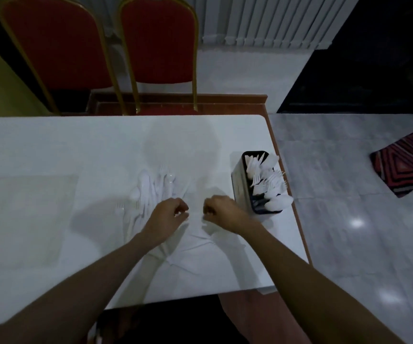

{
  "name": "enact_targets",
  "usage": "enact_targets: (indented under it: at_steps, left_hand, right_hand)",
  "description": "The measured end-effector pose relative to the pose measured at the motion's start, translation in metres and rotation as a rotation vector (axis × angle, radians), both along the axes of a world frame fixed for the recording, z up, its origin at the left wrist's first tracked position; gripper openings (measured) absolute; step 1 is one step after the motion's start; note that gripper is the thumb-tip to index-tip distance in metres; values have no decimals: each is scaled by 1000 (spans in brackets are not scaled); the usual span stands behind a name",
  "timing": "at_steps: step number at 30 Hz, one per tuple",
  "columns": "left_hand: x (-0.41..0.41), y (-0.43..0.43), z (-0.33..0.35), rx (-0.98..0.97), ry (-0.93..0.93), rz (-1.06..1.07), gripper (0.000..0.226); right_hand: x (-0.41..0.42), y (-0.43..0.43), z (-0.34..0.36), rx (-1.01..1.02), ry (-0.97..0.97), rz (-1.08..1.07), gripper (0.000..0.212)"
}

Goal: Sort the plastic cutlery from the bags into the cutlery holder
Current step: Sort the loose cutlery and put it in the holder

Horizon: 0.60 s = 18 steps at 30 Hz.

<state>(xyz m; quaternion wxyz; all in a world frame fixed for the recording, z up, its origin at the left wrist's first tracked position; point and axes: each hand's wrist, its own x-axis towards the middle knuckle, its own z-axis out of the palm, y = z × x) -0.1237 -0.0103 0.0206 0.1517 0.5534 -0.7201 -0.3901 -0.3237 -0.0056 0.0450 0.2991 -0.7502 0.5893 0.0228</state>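
Left of the cutlery holder (240, 187), my left hand (168, 214) and right hand (221, 212) both pinch the clear bag (195, 244). I should pull apart evenly, lest the loose cutlery (151, 189) scatter.

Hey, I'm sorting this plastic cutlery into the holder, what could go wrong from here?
The cutlery holder stands near the table edge, and its spoons lean out past it; they could fall off. The left hand and right hand seem to pinch a clear bag; a sharp tear could scatter pieces. The loose cutlery is white on white in dim light, so pieces may be missed.
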Motion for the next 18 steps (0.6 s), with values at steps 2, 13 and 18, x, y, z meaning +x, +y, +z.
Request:
enact_targets:
  at_steps: [2, 13, 18]
  left_hand:
    - [11, 21, -15, 50, -38, -133, 14]
    - [32, 59, -72, -331, -225, -750, 31]
    - [42, 40, -66, -447, -213, -761, 19]
  right_hand:
    - [5, 13, -17, 138, 118, 39, 33]
    - [18, 33, -52, 152, 237, 106, 35]
    - [20, 16, -47, 40, 279, 170, 23]
